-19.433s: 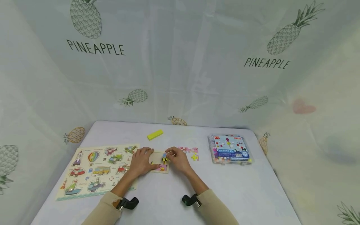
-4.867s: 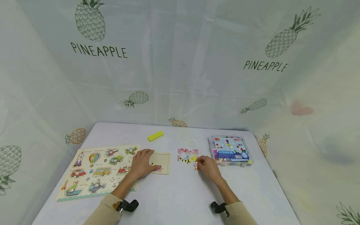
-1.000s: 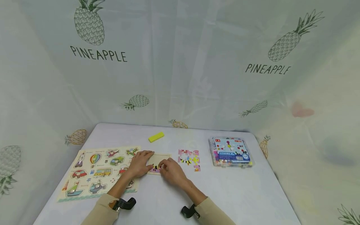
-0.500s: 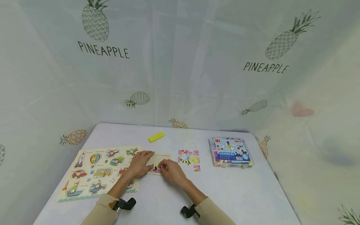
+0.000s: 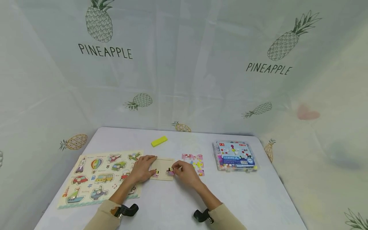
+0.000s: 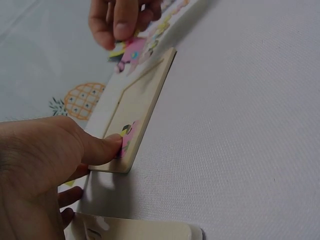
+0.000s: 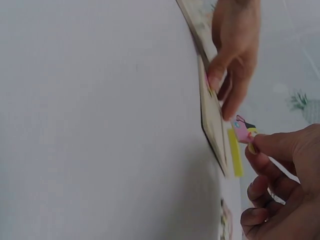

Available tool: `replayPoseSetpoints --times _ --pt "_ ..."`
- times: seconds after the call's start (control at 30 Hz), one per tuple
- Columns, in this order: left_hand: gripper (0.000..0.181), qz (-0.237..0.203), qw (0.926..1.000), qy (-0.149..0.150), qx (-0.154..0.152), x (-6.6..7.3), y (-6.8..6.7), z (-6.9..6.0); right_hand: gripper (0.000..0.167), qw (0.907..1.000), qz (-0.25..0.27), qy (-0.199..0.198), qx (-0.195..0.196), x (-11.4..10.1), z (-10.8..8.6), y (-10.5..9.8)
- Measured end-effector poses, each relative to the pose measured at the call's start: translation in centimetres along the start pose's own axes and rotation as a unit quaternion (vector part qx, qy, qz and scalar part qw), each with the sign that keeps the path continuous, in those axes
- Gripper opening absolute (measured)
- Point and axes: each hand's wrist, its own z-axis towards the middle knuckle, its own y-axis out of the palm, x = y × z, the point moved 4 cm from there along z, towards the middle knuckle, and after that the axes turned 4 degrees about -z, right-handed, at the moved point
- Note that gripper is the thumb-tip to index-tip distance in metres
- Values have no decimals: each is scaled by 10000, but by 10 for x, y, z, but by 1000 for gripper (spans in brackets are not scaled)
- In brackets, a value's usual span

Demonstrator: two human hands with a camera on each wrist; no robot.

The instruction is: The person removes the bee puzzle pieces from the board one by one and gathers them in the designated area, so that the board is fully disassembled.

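Observation:
My left hand (image 5: 141, 169) holds the left end of a small wooden puzzle tray (image 5: 164, 163). In the left wrist view its thumb presses a pink and yellow jigsaw piece (image 6: 131, 140) in the tray's near left corner, while the other fingers lie beyond the edge. Between thumb and fingertips my right hand (image 5: 186, 174) pinches a pink, yellow and black jigsaw piece (image 7: 242, 131), raised above the right part of the tray. Just right of the tray lies a group of loose jigsaw pieces (image 5: 198, 164), partly hidden by the right hand.
A large vehicle puzzle board (image 5: 89, 172) lies at the left, partly under the left forearm. Behind the tray is a yellow block (image 5: 159, 141). A clear plastic box (image 5: 235, 156) with a blue label stands at the right. A pineapple-print curtain (image 5: 184, 80) hangs behind the table.
Half a second ago my right fingers were down on a piece inside the tray. Now that piece is lifted and has moved right with the hand. My left hand stays in place.

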Motion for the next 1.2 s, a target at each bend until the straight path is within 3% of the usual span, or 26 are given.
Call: replayPoseSetpoints --times 0.2,0.4,0.7,1.2 --pt "59 20 10000 7 -24 2 -3 1 7 9991 -186 292 239 19 -7 -32" --pt "59 5 9999 -91 -103 0 -4 1 6 9976 -436 543 16 31 -14 -50" --pt "58 20 9999 -54 -116 0 -4 1 6 9932 -944 682 -67 49 -20 -57" --pt "59 -14 9999 -70 -152 0 -5 1 4 9884 -1315 750 107 50 -18 -59"
